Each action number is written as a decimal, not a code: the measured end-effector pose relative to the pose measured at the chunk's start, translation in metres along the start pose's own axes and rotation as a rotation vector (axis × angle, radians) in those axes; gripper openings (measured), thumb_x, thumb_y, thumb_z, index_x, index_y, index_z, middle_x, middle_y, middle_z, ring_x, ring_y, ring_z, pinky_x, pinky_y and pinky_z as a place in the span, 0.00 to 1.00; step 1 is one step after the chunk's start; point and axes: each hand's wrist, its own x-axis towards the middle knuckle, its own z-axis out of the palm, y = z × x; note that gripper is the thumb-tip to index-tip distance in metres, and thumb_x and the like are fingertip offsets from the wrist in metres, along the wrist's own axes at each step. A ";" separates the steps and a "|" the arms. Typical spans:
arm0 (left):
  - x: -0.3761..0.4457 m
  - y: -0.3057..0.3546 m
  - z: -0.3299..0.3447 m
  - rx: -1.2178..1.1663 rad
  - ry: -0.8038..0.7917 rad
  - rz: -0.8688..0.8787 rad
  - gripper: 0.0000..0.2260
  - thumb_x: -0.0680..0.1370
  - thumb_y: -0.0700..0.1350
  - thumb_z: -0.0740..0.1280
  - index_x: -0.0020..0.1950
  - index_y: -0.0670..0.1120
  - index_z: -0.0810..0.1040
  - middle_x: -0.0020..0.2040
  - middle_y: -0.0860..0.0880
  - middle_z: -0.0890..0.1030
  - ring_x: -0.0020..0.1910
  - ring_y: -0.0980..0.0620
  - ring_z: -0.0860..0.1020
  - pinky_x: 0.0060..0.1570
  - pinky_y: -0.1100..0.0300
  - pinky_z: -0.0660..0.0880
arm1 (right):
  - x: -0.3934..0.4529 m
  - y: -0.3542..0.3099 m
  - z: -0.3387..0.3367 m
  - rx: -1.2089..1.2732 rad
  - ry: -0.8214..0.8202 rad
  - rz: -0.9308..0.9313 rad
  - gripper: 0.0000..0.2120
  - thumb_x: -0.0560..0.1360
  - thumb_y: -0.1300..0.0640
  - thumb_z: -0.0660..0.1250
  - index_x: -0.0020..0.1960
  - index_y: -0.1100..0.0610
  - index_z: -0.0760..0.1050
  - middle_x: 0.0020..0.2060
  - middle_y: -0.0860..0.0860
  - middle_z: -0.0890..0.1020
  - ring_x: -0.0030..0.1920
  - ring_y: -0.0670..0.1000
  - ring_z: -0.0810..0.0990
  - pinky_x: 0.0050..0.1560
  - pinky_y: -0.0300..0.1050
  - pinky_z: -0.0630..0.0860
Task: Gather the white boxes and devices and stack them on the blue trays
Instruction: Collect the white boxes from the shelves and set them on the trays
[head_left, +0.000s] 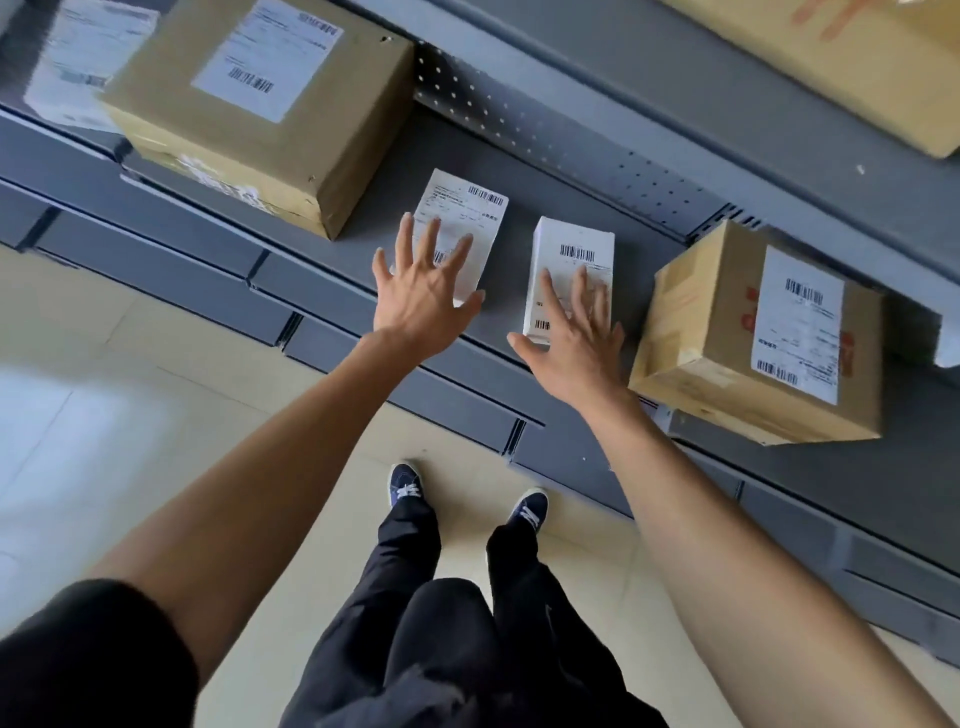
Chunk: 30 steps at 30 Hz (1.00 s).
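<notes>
1. Two white boxes are lying flat on the grey shelf (519, 171), side by side but apart, each bearing a barcode label on its upper face.
2. Left white box (467, 218) is sitting just beside the large cardboard box (260, 109); the left hand (423, 291) is reaching over its near end with fingers spread and straight, gripping nothing (whether the fingertips are touching the label cannot be told).
3. Right white box (574, 254) is lying between the left white box and the small cardboard box (753, 338); the right hand (576, 343) is covering its near end, fingers extended and relaxed, thumb spread out to the left, holding nothing.
4. Small cardboard box is resting at the shelf's front edge, tilted, its labelled face turning toward the camera.
5. Perforated back panel (545, 130) is standing behind the white boxes.
6. Another cardboard box (831, 57) is occupying the upper shelf at top right.
7. Pale floor (130, 415) is showing below, with the person's dark shoes (405, 483) and dark trousers (467, 623) standing near the shelf (bare forearms, short dark sleeve at lower left).
</notes>
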 end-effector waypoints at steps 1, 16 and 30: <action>0.001 -0.002 0.003 0.009 -0.008 0.010 0.32 0.80 0.66 0.58 0.81 0.56 0.57 0.83 0.45 0.50 0.81 0.39 0.42 0.74 0.29 0.52 | 0.001 -0.002 0.003 -0.009 0.006 0.007 0.40 0.76 0.31 0.59 0.81 0.41 0.45 0.82 0.55 0.44 0.80 0.65 0.44 0.68 0.71 0.62; -0.030 -0.027 0.029 -0.041 0.127 0.167 0.30 0.75 0.57 0.69 0.75 0.53 0.66 0.78 0.44 0.62 0.80 0.37 0.52 0.62 0.35 0.68 | -0.055 -0.021 0.053 -0.001 0.279 0.097 0.32 0.77 0.39 0.62 0.79 0.41 0.58 0.81 0.53 0.55 0.80 0.61 0.54 0.60 0.63 0.67; -0.108 -0.044 0.029 -0.141 0.346 0.396 0.21 0.73 0.54 0.70 0.65 0.50 0.79 0.70 0.47 0.75 0.74 0.39 0.67 0.47 0.45 0.74 | -0.142 -0.018 0.071 0.052 0.435 0.079 0.29 0.75 0.43 0.66 0.74 0.50 0.70 0.78 0.55 0.64 0.78 0.60 0.60 0.58 0.61 0.68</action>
